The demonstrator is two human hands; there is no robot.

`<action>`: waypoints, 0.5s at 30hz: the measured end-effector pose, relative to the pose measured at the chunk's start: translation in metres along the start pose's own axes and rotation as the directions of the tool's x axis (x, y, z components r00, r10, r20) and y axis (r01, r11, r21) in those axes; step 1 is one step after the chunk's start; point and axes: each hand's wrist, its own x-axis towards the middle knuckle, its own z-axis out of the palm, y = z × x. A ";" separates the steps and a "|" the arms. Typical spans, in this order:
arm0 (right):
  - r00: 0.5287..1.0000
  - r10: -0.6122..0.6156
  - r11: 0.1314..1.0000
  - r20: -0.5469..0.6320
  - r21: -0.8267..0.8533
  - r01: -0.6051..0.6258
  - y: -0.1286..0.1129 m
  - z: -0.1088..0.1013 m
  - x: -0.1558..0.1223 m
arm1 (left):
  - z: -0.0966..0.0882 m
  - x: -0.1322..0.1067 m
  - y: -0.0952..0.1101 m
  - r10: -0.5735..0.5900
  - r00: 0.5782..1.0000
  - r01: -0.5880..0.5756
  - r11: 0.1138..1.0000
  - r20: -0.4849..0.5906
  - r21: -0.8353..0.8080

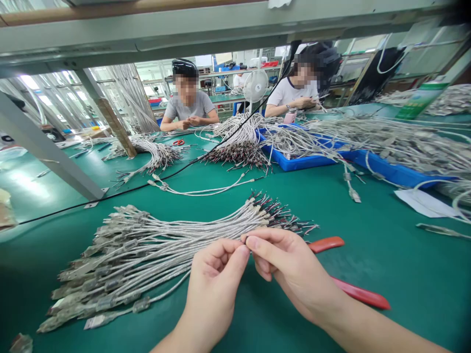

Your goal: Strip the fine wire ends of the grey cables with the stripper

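A fan of silver-grey braided cables [147, 257] lies on the green mat, with moulded plugs to the lower left and stripped red and black wire ends to the upper right. My left hand [215, 284] and my right hand [290, 267] meet at their fingertips just below those wire ends, pinching one thin cable end between them. The pinched end is mostly hidden by my fingers. Under my right wrist lie red-handled cutters [362, 292], with a second red grip [326, 244] showing beyond my right hand.
Further cable bundles [239, 144] lie across the green workbench [368, 255], and more fill blue trays [301, 162] to the right. Two co-workers [189, 98] sit across the bench handling wires. A white fan [255, 86] stands behind, and a grey metal shelf beam [147, 37] crosses above.
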 end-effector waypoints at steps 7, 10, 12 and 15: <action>0.999 0.012 0.995 0.042 0.099 -0.016 0.001 0.001 -0.003 | -0.001 0.000 0.001 -0.031 1.000 0.030 0.999 -0.007 -0.040; 0.999 0.015 0.996 0.028 0.091 -0.017 0.002 0.000 -0.004 | -0.001 0.000 0.001 -0.037 0.999 0.036 0.998 -0.013 -0.045; 1.000 0.015 0.996 0.023 0.085 -0.017 0.003 -0.001 -0.004 | -0.002 0.000 0.000 -0.034 0.999 0.033 0.998 -0.021 -0.048; 1.000 0.016 0.996 0.023 0.082 -0.018 0.003 0.000 -0.004 | -0.003 0.001 0.000 -0.017 0.999 0.016 0.999 -0.034 -0.028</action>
